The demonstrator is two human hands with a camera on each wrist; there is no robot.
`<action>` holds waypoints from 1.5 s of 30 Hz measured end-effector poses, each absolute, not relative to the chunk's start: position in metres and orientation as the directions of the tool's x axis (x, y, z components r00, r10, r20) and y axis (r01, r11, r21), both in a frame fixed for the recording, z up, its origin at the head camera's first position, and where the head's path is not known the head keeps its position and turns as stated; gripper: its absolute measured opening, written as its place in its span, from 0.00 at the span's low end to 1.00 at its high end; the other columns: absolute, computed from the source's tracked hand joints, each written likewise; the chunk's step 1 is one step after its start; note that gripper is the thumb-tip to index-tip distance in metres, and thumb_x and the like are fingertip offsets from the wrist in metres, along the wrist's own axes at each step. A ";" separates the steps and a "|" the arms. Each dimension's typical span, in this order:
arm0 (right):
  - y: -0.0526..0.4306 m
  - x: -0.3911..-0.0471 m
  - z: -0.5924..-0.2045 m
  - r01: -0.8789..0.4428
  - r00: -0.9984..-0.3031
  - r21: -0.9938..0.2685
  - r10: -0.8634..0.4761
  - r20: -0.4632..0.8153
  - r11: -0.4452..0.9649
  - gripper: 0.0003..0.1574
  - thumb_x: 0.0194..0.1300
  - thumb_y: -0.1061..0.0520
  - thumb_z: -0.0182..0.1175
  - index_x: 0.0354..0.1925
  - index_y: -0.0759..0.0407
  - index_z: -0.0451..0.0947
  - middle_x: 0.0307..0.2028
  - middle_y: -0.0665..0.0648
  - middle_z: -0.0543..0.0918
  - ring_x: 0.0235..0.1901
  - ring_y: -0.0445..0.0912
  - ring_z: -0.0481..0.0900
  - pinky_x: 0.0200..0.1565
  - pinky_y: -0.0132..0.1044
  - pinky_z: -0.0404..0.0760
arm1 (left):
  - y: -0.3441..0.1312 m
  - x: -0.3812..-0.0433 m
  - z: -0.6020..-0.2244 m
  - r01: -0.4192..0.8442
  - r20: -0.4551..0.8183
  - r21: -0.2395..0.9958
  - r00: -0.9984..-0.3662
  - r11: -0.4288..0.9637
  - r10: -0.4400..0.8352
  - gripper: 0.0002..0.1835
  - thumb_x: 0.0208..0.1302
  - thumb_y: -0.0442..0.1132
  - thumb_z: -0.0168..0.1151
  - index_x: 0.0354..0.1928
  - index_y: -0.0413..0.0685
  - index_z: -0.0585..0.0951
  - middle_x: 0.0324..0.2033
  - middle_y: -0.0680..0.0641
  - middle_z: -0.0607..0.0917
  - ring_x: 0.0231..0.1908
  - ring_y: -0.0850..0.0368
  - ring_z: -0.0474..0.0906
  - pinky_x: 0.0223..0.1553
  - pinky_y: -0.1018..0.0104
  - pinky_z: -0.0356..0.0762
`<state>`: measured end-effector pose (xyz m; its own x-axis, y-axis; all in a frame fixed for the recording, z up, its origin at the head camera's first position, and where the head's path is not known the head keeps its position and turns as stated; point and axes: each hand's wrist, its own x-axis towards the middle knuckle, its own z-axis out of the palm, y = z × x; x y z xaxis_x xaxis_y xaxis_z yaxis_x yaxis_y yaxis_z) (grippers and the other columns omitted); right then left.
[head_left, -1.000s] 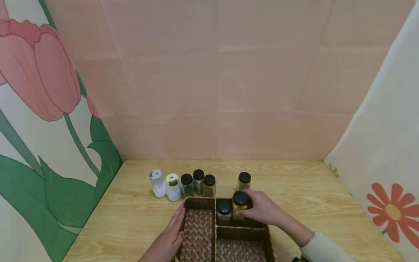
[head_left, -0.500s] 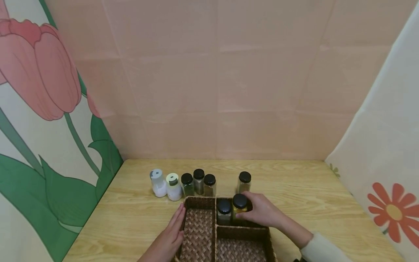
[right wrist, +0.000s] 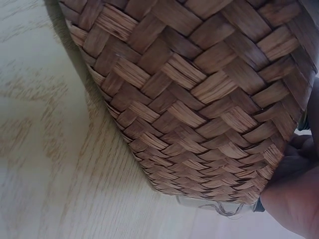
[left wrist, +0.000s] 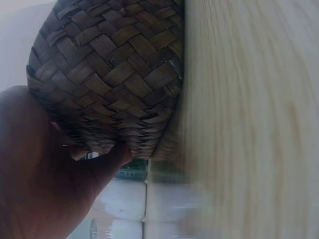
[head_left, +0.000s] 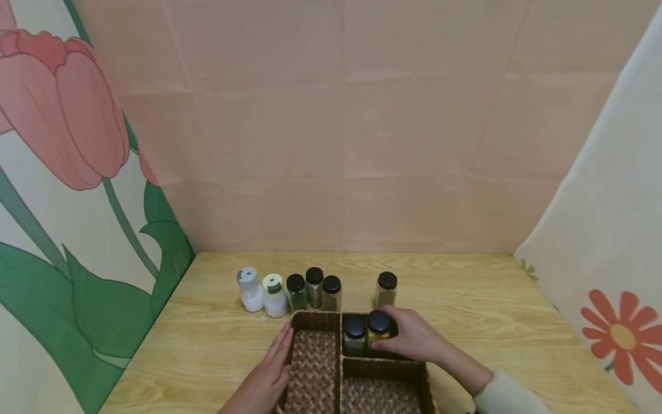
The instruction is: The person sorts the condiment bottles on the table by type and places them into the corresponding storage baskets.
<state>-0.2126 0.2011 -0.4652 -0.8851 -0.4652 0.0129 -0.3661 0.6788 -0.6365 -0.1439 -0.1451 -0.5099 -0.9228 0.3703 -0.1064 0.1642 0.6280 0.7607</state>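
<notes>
A brown woven basket point(head_left: 312, 368) with three compartments sits at the front of the table. My right hand point(head_left: 414, 336) pinches a black-lidded spice jar point(head_left: 379, 323) with yellow contents, standing low in the back right compartment. Beside it on the left is another black-lidded jar point(head_left: 354, 329). My left hand point(head_left: 265, 371) rests along the basket's outer left wall, fingers straight. In the left wrist view the left hand point(left wrist: 45, 169) touches the woven wall point(left wrist: 119, 59). The right wrist view shows mostly the basket's outside point(right wrist: 189, 89), with part of the right hand point(right wrist: 294, 199) at its edge.
Behind the basket on the left stand two white shaker bottles point(head_left: 275, 296) and three black-lidded jars point(head_left: 331, 293). Another such jar point(head_left: 385, 289) stands alone behind the right compartment. A pink cloth backdrop point(head_left: 341, 144) rises at the table's far edge.
My right hand has lowered the yellow jar deeper into the back right compartment, so its lid is now about level with the neighbouring one. My left hand has stayed on the basket.
</notes>
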 end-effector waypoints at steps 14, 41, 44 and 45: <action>0.200 -0.214 -0.468 -0.383 -0.876 -0.644 -0.481 0.027 0.662 0.33 0.54 0.40 0.76 0.51 0.53 0.78 0.37 0.42 0.84 0.37 0.38 0.82 0.37 0.36 0.82 | -0.147 -0.143 -0.513 0.208 -0.056 0.762 -0.922 0.613 0.383 0.36 0.77 0.36 0.45 0.81 0.46 0.45 0.81 0.50 0.39 0.78 0.45 0.46 0.72 0.37 0.51; 0.201 -0.213 -0.473 -0.450 -0.855 -0.573 -0.515 0.057 0.685 0.31 0.54 0.40 0.76 0.50 0.51 0.76 0.36 0.41 0.83 0.35 0.36 0.82 0.35 0.36 0.81 | -0.144 -0.141 -0.509 0.159 -0.105 0.746 -0.931 0.647 0.349 0.36 0.77 0.39 0.45 0.82 0.50 0.45 0.81 0.54 0.38 0.78 0.45 0.47 0.72 0.36 0.53; 0.200 -0.213 -0.473 -0.455 -0.853 -0.568 -0.519 0.056 0.685 0.31 0.55 0.40 0.76 0.50 0.51 0.76 0.37 0.41 0.84 0.36 0.36 0.82 0.35 0.36 0.81 | -0.143 -0.141 -0.508 0.156 -0.107 0.742 -0.933 0.652 0.344 0.36 0.77 0.39 0.45 0.82 0.51 0.45 0.81 0.54 0.38 0.78 0.45 0.48 0.72 0.36 0.53; 0.200 -0.214 -0.474 -0.452 -0.854 -0.568 -0.518 0.052 0.687 0.31 0.55 0.40 0.76 0.50 0.51 0.76 0.37 0.42 0.84 0.36 0.37 0.82 0.35 0.36 0.81 | -0.142 -0.141 -0.507 0.155 -0.107 0.741 -0.933 0.653 0.343 0.36 0.77 0.39 0.45 0.82 0.51 0.45 0.81 0.54 0.38 0.78 0.45 0.48 0.72 0.36 0.53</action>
<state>-0.2136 0.2003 -0.4736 -0.8536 -0.5184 0.0524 -0.4523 0.6874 -0.5682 -0.1406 -0.1425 -0.5071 -0.9331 0.3432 -0.1072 0.1550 0.6530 0.7413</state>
